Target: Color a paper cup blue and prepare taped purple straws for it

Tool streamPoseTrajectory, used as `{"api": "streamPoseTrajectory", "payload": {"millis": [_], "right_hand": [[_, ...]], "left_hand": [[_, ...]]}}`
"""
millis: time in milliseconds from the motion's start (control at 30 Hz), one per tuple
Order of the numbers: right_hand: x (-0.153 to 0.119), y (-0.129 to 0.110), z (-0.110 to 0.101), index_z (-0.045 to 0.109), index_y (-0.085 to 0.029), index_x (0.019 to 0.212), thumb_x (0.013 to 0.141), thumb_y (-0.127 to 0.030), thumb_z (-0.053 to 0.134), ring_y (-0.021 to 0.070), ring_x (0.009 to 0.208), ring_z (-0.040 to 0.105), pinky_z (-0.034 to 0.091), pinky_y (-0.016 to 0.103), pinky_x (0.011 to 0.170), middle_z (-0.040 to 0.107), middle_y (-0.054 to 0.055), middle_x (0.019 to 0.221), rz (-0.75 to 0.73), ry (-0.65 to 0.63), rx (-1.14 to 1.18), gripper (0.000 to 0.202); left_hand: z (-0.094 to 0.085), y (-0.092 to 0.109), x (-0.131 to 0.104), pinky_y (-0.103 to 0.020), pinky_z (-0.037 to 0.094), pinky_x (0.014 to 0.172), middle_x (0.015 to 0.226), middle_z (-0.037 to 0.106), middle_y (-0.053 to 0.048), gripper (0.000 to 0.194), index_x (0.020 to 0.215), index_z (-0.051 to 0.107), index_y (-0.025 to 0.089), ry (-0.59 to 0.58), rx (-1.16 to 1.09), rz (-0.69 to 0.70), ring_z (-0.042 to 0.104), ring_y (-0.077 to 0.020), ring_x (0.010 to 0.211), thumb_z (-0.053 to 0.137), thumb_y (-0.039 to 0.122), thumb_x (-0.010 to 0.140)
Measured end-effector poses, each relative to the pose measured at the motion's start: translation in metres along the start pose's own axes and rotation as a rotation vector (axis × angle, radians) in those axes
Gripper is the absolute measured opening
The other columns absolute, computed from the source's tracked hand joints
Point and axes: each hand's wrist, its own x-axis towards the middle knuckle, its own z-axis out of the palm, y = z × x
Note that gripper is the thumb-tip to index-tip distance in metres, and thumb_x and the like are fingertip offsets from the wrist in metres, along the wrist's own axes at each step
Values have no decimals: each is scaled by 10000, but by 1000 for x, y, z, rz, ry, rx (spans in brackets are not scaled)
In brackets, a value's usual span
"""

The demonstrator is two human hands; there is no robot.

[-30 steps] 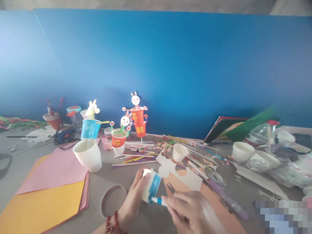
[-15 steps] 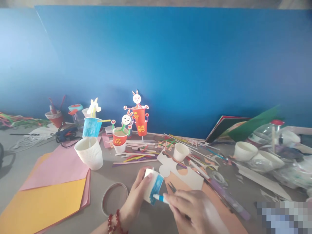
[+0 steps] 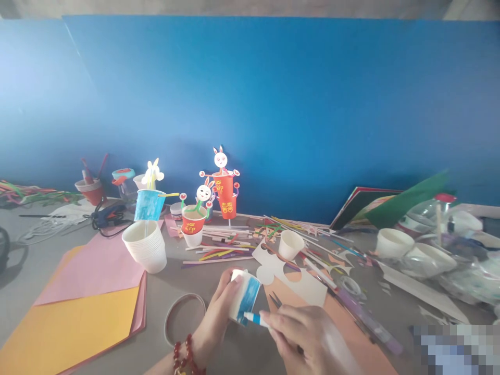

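A white paper cup [image 3: 238, 299], tilted, is held in my left hand [image 3: 219, 307], with the thumb on its side; a red bead bracelet circles that wrist. Blue colour covers part of the cup's wall. My right hand [image 3: 300, 328] grips a blue marker [image 3: 255, 318], whose tip meets the lower part of the blue patch. Dark scissor tips [image 3: 275, 300] show beside my right hand; the rest of the scissors is hidden under it. A roll of tape [image 3: 167, 320] lies left of my left wrist.
Stacked white cups [image 3: 145, 250] carry a blue cup figure [image 3: 149, 204]. Rabbit-faced red cups [image 3: 224, 192] stand at the back, near scattered straws [image 3: 230, 250]. Coloured paper sheets [image 3: 86, 317] lie left; orange card [image 3: 351, 328], loose cups [image 3: 394, 242] and plastic bags [image 3: 472, 276] lie right.
The marker tip has shifted slightly along the cup's lower wall, and the blue patch looks a little fuller. Both hands keep their holds; the view has tilted slightly.
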Motion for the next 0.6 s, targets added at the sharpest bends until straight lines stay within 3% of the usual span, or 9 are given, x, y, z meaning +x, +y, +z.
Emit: {"api": "streamPoseTrajectory", "payload": {"millis": [300,500,600], "right_hand": [[0,6,4,675,-244,1067,930,-133,492,118,502,548,324,253,505,671,-27,667,-32,13,24,254],[4,2,2,676,-230,1055,909,-96,485,113,464,487,271,264,462,625,-39,620,-19,11,32,275],[3,1,3,676,-240,1044,904,-103,501,113,471,488,322,245,492,603,-51,599,-54,7,63,262]], "left_hand": [[1,3,0,-261,417,728,891,551,11,326,1029,594,234,-5,-1,-6,493,-157,820,520,536,932],[1,4,-2,-266,419,737,881,543,13,336,1009,602,236,12,-22,-32,488,-156,809,537,553,918],[0,2,0,-269,422,741,895,554,10,347,1035,606,246,15,-48,-61,504,-162,818,544,564,909]]}}
